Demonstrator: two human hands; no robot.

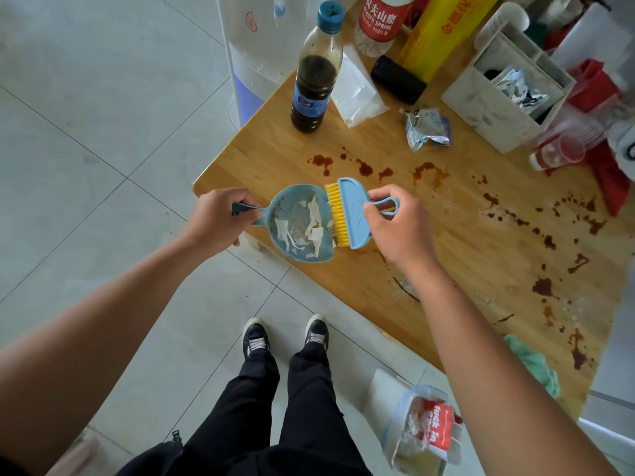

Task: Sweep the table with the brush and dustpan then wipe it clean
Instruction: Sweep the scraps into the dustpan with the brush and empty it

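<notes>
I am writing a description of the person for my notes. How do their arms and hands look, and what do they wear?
The left arm and right arm are bare as far as the frame shows: no sleeves. The left hand and right hand have no gloves, rings, watch or bracelet visible. Below: black trousers and dark sneakers with pale laces.

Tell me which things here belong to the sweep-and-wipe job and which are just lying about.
For the job: brush in the right hand; dustpan with paper scraps in the left hand; table; brown stains; green cloth, likely for wiping.
Lying about: dark bottle; water bottle; yellow box; black roll; white organiser; foil wrapper; plastic cups; bag on the floor.
</notes>
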